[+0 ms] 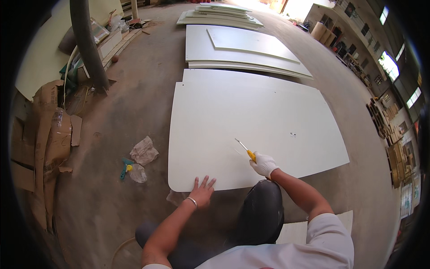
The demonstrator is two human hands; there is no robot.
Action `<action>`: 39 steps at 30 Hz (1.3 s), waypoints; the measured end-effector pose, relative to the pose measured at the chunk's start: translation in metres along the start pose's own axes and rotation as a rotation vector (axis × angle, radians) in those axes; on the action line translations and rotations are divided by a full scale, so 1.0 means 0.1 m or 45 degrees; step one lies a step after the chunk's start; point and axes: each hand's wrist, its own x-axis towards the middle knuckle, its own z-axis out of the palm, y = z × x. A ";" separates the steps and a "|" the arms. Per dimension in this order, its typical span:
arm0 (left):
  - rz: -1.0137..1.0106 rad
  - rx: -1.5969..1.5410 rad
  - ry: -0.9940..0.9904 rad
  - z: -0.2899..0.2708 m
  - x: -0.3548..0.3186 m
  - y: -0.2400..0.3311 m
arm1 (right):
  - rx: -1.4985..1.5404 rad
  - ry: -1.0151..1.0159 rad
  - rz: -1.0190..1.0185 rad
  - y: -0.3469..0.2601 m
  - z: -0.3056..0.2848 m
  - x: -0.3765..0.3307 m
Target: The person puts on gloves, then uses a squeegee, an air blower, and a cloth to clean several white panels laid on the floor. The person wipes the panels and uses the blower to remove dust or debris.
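In front of me lies a large white panel [215, 116] with rounded corners and a few small marks or holes. My right hand [264, 165], in a white knit glove, is closed around a yellow-handled tool [251, 155] with a slim metal shaft. Its tip points forward and left, over the panel; whether it touches the surface I cannot tell. My left hand [204, 192] is bare, with a bracelet at the wrist. Its fingers are spread at the panel's near edge, tips on the white surface.
Beyond this panel lie more white panels [197, 42] and a farther stack [219, 19]. On the floor to the left are a crumpled rag [144, 151], a teal tool with a yellow knob [124, 168] and clear plastic [138, 174]. Cardboard [58, 134] and a dark post [88, 45] stand farther left.
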 end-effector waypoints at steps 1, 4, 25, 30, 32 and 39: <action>0.010 -0.013 0.012 -0.01 0.01 -0.02 | -0.004 0.059 0.111 0.17 -0.02 -0.03; -0.047 -0.053 0.035 -0.07 0.02 -0.10 | -0.021 0.242 0.364 0.85 -0.03 -0.16; -0.307 0.155 0.304 0.01 0.15 -0.26 | 0.175 0.623 0.160 -0.47 -0.89 0.92; -0.317 0.175 0.250 -0.09 0.12 -0.22 | 0.231 0.690 0.468 0.25 -1.23 0.88; -0.297 0.174 0.285 -0.07 0.12 -0.23 | 0.513 0.718 0.779 0.80 -1.43 0.74; -0.293 0.202 0.299 0.04 0.16 -0.28 | 0.224 0.865 1.148 2.31 -1.72 0.15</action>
